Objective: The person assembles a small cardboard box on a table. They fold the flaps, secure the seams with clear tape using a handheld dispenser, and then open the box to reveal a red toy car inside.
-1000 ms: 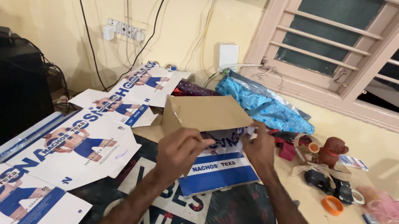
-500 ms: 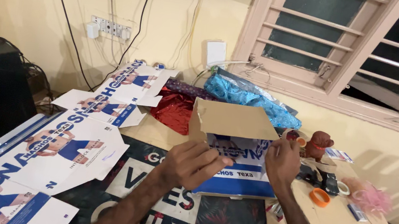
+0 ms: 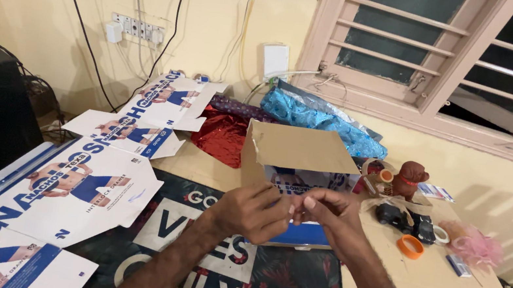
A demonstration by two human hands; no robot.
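A brown cardboard box [image 3: 295, 148] lies on its side at the middle of the table, and its blue and white printed flap [image 3: 307, 235] hangs open toward me. My left hand [image 3: 253, 213] and my right hand [image 3: 331, 214] meet in front of that flap. Their fingertips pinch together on a small pale piece [image 3: 294, 204] that is too small to identify. Both hands cover most of the flap.
Several flat printed carton blanks [image 3: 83, 184] lie along the left. Red foil [image 3: 221, 136] and blue wrapping [image 3: 312, 118] sit behind the box. To its right are a brown toy dog [image 3: 409, 178], black toy cars [image 3: 405, 221], an orange tape ring [image 3: 410, 246] and a pink puff [image 3: 473, 242]. A dark printed cloth [image 3: 238, 280] lies under my arms.
The box has swung round and settled with its flap toward me. My hands left the flap's edges and came together in front of it, fingertips touching.
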